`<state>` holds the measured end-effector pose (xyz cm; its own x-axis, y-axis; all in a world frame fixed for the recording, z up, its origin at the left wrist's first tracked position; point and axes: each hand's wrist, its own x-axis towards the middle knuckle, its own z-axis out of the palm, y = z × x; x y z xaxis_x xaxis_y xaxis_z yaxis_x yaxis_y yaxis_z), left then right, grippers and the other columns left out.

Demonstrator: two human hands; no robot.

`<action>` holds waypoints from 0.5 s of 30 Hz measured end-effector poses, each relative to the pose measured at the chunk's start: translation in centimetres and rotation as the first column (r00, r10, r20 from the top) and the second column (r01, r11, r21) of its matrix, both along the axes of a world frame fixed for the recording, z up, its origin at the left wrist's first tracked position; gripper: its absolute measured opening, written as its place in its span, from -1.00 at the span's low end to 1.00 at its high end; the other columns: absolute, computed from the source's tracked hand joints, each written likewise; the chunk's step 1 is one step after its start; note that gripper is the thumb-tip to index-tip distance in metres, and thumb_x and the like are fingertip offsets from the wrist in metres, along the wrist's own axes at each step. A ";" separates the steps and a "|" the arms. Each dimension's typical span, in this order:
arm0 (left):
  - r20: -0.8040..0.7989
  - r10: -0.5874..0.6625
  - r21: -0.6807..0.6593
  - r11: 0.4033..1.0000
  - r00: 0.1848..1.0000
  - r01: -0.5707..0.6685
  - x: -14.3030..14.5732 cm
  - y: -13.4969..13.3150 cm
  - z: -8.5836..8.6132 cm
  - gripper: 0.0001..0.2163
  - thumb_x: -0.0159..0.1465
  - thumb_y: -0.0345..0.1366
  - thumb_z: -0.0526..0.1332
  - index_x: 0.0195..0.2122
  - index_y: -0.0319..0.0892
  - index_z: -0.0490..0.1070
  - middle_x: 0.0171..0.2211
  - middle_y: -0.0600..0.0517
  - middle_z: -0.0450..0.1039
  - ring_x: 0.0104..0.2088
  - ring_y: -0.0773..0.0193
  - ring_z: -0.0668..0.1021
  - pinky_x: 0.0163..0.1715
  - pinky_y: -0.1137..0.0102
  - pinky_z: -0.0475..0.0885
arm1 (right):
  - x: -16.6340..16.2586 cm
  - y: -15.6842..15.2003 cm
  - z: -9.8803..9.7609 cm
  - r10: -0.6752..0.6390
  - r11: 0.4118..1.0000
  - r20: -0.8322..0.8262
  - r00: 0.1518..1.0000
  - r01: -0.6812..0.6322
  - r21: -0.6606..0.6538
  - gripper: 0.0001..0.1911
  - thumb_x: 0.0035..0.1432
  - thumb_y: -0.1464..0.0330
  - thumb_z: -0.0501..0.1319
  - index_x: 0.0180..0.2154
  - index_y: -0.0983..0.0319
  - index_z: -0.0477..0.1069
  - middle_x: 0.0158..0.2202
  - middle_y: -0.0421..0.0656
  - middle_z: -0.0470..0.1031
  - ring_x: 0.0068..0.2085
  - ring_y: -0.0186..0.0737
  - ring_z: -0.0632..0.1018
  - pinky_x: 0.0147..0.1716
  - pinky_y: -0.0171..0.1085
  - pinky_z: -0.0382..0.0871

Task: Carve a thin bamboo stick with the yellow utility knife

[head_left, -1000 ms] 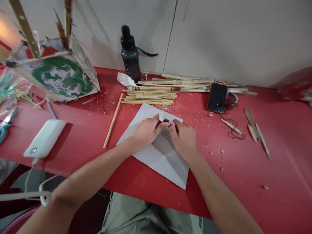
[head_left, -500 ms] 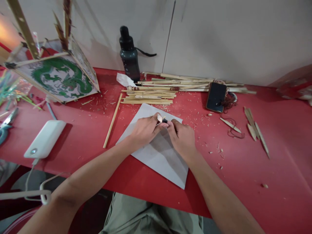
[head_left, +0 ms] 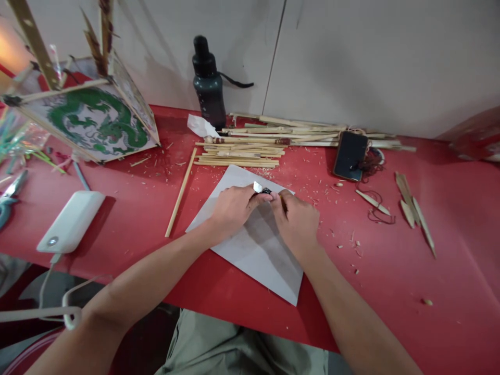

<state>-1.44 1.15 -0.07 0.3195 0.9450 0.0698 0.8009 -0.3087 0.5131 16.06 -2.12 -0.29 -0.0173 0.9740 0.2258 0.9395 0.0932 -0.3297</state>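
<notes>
My left hand and my right hand meet above a sheet of white paper, thumbs close together. Between them shows a small knife, its short shiny blade pointing left and a black part behind the blade. My right hand is closed around the knife's handle, which is mostly hidden in the fist. My left hand is closed too, its thumb against the black part; whatever lies under its fingers is hidden.
Bamboo sticks lie behind the paper, with one stick left of it. A dark bottle, phone, white power bank and dragon-painted lantern stand around. Shavings and pointed bamboo pieces lie right.
The hands stay together over the paper; my right hand has shifted slightly right and down. The blade is turned a little, showing a brighter face. The view has moved slightly.
</notes>
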 end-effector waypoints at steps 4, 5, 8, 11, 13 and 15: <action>0.008 0.040 0.006 0.999 0.999 -0.040 0.0 0.0 -0.2 -0.37 0.41 0.25 -0.12 -0.35 -0.14 0.51 -0.45 -0.09 0.53 -0.44 0.16 0.53 -0.44 0.31 0.14 | -0.1 -0.1 0.2 -0.008 1.000 -0.024 1.000 0.008 0.013 -0.34 0.48 -0.04 -0.19 -0.31 0.24 0.45 -0.50 -0.10 0.48 -0.52 -0.28 0.32 -0.46 -0.25 -0.10; 0.003 0.038 0.008 0.999 0.999 -0.038 0.0 0.0 -0.2 -0.37 0.40 0.26 -0.13 -0.33 -0.15 0.50 -0.45 -0.08 0.53 -0.44 0.15 0.54 -0.44 0.31 0.14 | -0.1 -0.1 0.2 0.007 1.000 -0.037 0.999 -0.006 0.007 -0.34 0.48 -0.03 -0.20 -0.32 0.24 0.45 -0.52 -0.11 0.46 -0.53 -0.28 0.31 -0.46 -0.25 -0.10; -0.008 0.025 0.017 1.000 1.000 -0.025 -0.1 -0.2 -0.1 -0.35 0.38 0.30 -0.16 -0.22 -0.18 0.45 -0.45 -0.07 0.52 -0.43 0.13 0.56 -0.45 0.32 0.16 | -0.1 -0.1 0.3 0.064 0.998 -0.085 0.994 -0.066 -0.021 -0.35 0.48 -0.01 -0.22 -0.33 0.23 0.44 -0.56 -0.14 0.40 -0.54 -0.27 0.28 -0.47 -0.25 -0.10; 0.008 -0.001 0.038 0.999 1.000 0.001 -0.3 -0.4 0.0 -0.32 0.34 0.34 -0.17 -0.09 -0.19 0.40 -0.45 -0.04 0.52 -0.41 0.12 0.59 -0.44 0.34 0.21 | -0.1 -0.2 0.3 0.086 0.995 -0.123 0.989 -0.092 -0.046 -0.37 0.47 0.00 -0.22 -0.33 0.21 0.43 -0.57 -0.17 0.36 -0.54 -0.27 0.27 -0.47 -0.25 -0.10; 0.025 -0.020 0.054 0.998 0.999 0.019 -0.4 -0.5 0.1 -0.30 0.32 0.36 -0.18 -0.03 -0.19 0.37 -0.43 -0.03 0.53 -0.40 0.13 0.60 -0.43 0.35 0.24 | -0.1 -0.2 0.3 0.091 0.993 -0.141 0.986 -0.100 -0.057 -0.38 0.47 0.01 -0.22 -0.34 0.21 0.42 -0.57 -0.17 0.35 -0.54 -0.27 0.27 -0.47 -0.25 -0.10; 0.032 -0.028 0.063 0.998 0.999 0.026 -0.4 -0.5 0.1 -0.30 0.32 0.35 -0.17 -0.01 -0.18 0.37 -0.42 -0.03 0.54 -0.39 0.13 0.60 -0.43 0.35 0.25 | 0.0 -0.1 0.3 0.093 0.993 -0.150 0.984 -0.103 -0.057 -0.39 0.47 0.01 -0.21 -0.35 0.20 0.41 -0.57 -0.17 0.34 -0.53 -0.27 0.27 -0.47 -0.25 -0.10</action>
<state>-1.89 0.60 0.04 0.3410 0.9297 0.1390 0.7749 -0.3618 0.5183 16.01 -2.24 -0.02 -0.0849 0.9818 0.1701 0.8678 0.1567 -0.4715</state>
